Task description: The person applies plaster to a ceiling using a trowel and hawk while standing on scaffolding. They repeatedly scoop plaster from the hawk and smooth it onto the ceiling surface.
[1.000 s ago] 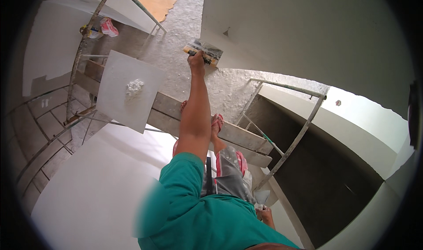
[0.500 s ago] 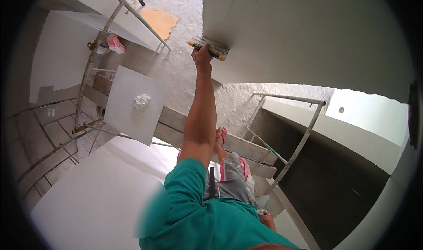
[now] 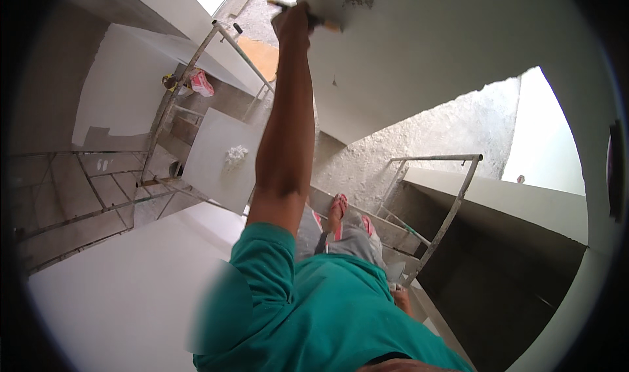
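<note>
My left hand (image 3: 292,26) is stretched far out at the top, fingers closed round the handle of a wide putty knife (image 3: 325,24). The knife's black and yellowish handle lies across the fist. Its blade is mostly hidden and blurred against the pale wall (image 3: 419,51). A rough grey patch (image 3: 358,0) shows on the wall just beyond the knife. Down by my right hip, my right hand (image 3: 401,300) is closed beside a pale greyish piece (image 3: 396,272); what its fingers hold is hard to make out. A white board (image 3: 216,156) carries a lump of white paste (image 3: 236,156) left of my arm.
Scaffold planks (image 3: 386,226) lie under my sandalled foot (image 3: 339,205). Metal scaffold frames rise at the right (image 3: 452,205) and left (image 3: 187,83). Below is a rough, splattered floor (image 3: 354,169). A red and white bag (image 3: 201,83) is near the left frame.
My left hand has moved farther out and up along the wall with the putty knife. The view has shifted, and the grey patch on the wall shows more fully. My right hand stays by my hip.
</note>
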Demonstrator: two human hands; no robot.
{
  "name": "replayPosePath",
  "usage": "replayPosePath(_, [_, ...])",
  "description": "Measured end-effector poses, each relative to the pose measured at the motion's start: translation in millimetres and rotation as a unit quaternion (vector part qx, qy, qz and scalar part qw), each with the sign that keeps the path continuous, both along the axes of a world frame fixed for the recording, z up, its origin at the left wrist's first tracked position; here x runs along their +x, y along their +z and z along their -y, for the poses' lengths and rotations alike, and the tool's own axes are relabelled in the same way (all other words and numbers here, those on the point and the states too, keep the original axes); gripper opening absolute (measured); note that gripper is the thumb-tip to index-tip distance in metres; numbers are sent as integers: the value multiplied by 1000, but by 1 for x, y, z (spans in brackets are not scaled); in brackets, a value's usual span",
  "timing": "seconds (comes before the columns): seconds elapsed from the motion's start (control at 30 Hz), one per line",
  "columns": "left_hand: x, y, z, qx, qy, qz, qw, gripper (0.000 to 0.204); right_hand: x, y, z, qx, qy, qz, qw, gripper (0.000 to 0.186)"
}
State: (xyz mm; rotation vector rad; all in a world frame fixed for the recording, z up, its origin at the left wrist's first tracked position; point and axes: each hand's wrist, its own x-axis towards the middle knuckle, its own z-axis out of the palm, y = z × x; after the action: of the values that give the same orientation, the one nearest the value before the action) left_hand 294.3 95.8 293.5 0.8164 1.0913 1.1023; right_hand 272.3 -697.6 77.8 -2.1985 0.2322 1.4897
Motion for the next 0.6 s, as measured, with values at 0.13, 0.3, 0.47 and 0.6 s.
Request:
replayPosePath(0.13, [0,78,-14,58,-102,-11,993,20,0,-34,17,4,-50,11,999,17])
replayPosePath(0.3, [-45,108,18,180,-50,24,982,33,8,-46,28,23,-87,-6,996,18])
replayPosePath(0.47, [-93,-68,49,32,-10,120,992,41,10,-4,8,0,-40,2,999,15])
replayPosePath(0.6, [-87,-280,71,-124,-5,41,991,19,3,31,-24,-51,94,11,994,11])
